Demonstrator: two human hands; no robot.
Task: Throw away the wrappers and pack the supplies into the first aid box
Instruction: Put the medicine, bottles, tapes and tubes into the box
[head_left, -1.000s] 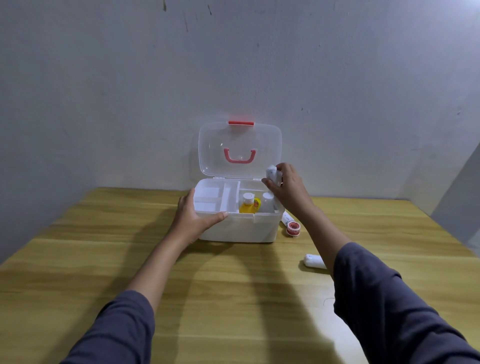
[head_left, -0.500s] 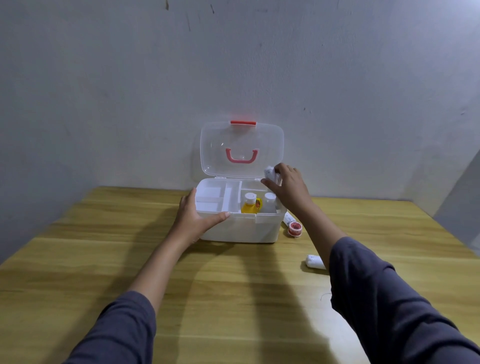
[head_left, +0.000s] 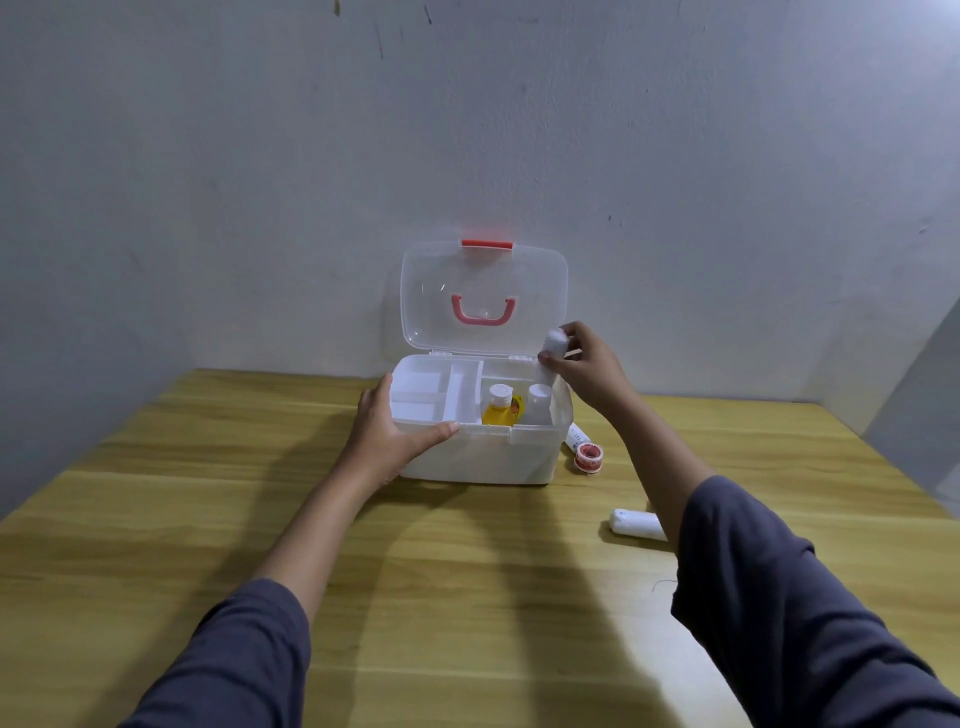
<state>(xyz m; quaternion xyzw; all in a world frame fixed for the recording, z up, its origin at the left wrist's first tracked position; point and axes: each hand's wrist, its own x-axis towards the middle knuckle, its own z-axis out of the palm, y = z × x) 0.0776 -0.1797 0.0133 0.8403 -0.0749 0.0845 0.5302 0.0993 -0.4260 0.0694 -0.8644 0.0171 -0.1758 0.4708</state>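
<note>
White plastic box (head_left: 483, 460) with yellow bottle (head_left: 497, 414) inside

First aid box (head_left: 483, 457): smooth white plastic, slightly translucent; lid (head_left: 431, 291) clear, glossy plastic with pink plastic handle (head_left: 483, 312). Counter (head_left: 467, 597): wood grain, smooth, faint sheen. Wall (head_left: 260, 156): matt, scuffed plaster; sleeves (head_left: 779, 597): dark matt cloth.
</note>
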